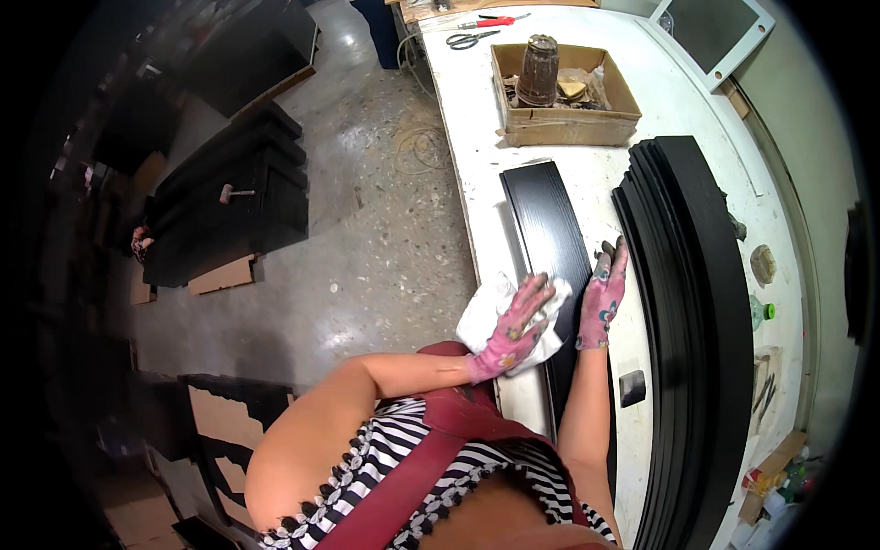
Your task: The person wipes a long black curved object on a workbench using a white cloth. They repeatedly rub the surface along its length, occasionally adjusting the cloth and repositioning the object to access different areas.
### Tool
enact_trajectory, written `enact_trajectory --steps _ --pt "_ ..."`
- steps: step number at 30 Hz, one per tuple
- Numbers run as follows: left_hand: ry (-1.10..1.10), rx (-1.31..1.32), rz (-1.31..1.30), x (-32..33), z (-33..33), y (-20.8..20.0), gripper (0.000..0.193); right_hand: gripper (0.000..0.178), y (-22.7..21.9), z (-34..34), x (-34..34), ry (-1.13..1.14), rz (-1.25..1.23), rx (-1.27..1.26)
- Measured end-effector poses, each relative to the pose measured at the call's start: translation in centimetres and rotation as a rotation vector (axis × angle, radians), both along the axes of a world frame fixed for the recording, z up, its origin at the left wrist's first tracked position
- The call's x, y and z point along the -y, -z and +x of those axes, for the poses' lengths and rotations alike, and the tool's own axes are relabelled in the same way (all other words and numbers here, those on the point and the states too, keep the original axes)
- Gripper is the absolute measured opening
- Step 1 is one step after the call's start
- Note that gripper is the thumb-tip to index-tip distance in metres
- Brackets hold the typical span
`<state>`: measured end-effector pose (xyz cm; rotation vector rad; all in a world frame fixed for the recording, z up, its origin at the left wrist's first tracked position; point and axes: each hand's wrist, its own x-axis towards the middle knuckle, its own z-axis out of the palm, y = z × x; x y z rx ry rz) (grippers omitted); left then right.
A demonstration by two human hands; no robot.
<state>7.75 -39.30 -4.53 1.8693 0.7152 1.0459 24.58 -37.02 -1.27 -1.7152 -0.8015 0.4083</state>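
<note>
A long black board [547,220] lies lengthwise on the white table, its surface showing a glossy wood grain. My left hand [522,330], in a stained pink flowered glove, presses a bunched white cloth [486,307] onto the board's near part. The cloth hangs over the board's left edge. My right hand [600,298], gloved alike, rests along the board's right edge with fingers stretched forward, holding nothing. To its right stands a thick stack of black boards [697,302]. My right forearm hides part of the board's near end.
A cardboard box [573,126] with a brown-coated container stands at the far end of the white table [477,110]. Beyond lie scissors [469,40] and a red-handled tool [490,22]. A small dark block [632,388] sits near my right forearm. Black panels [247,197] stand on the floor at left.
</note>
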Motion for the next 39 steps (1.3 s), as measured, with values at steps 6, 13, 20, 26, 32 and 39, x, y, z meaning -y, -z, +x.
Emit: enact_trajectory --steps 6,13,20,26,32,39 --pt "0.108 0.315 -0.644 0.0 -4.8 -5.2 0.050 0.040 -0.2 0.3 0.2 0.013 0.202 0.016" --pt "-0.001 0.662 -0.462 -2.0 -3.5 -18.1 0.056 0.045 -5.2 -4.5 1.0 -0.512 0.287 -0.561" --pt "0.051 0.726 -0.280 -1.5 -0.7 -22.2 0.054 0.042 -0.1 -8.2 3.6 -0.638 0.404 -1.510" --pt "0.473 0.418 0.080 -3.5 0.3 -15.4 0.051 0.067 -2.4 -5.0 8.4 -0.587 0.836 -1.830" --pt "0.655 0.079 0.377 -4.0 1.0 -9.4 0.060 0.057 -5.8 -7.1 10.4 -0.127 0.520 -1.320" --pt "0.171 0.086 0.781 -14.8 4.7 -6.5 0.027 0.056 -6.1 -3.9 21.6 0.110 0.494 -0.110"
